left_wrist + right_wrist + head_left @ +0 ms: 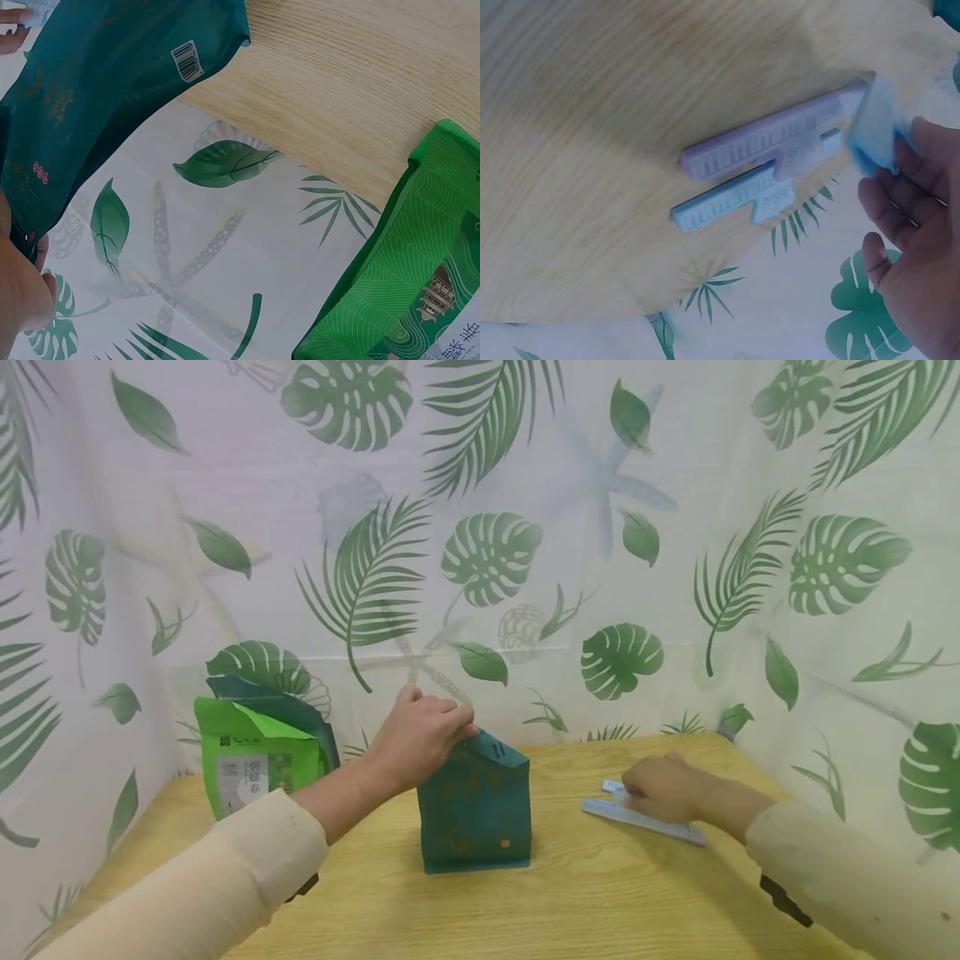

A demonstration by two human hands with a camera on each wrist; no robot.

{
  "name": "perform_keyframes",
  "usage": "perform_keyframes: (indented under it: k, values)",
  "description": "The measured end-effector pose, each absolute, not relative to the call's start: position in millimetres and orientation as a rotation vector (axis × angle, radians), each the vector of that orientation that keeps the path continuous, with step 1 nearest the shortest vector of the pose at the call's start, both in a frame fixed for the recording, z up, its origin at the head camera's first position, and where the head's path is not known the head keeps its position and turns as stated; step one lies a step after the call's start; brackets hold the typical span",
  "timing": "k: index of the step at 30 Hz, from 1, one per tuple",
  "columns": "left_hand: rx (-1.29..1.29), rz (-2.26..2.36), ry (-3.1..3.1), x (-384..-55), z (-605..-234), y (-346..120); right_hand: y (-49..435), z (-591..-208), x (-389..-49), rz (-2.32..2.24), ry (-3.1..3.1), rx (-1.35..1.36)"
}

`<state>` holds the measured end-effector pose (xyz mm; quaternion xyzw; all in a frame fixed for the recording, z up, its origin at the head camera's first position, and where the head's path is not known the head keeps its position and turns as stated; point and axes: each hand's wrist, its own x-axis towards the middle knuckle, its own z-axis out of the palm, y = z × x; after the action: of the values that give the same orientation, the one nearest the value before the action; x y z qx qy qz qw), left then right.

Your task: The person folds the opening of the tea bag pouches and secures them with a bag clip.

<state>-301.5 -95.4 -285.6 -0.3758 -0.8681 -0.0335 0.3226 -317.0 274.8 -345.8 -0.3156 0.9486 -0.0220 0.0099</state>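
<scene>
A teal pouch [476, 814] stands upright on the table, its top folded to one side. My left hand [423, 731] pinches that top edge from the left. In the left wrist view, the pouch [127, 82] shows a barcode on its side. On the right, my right hand [671, 787] holds a light blue bag clip [877, 124] between thumb and fingers. Beside it on the table lie a purple bag clip [742, 142] and another light blue bag clip [727, 199]. My right hand partly covers the clips in the head view.
A bright green pouch [258, 735] with a pale label stands on the left of the wooden table [570, 893]. Behind it is a dark teal pouch [330, 750]. Leaf-printed sheets [555, 610] close off the back and sides.
</scene>
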Motion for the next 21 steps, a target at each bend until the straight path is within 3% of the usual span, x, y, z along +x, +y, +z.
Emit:
perform_keyframes:
  k: [8, 21]
  values:
    - [-0.974, -0.084, -2.283, -302.3, -287.1, -94.2, 262.7, -324.4, -316.9, -0.383, 3.013, -1.174]
    - [-0.990, -0.086, -2.265, -302.7, -288.1, -94.9, 243.3, -303.3, -308.9, -0.573, 3.144, -1.180]
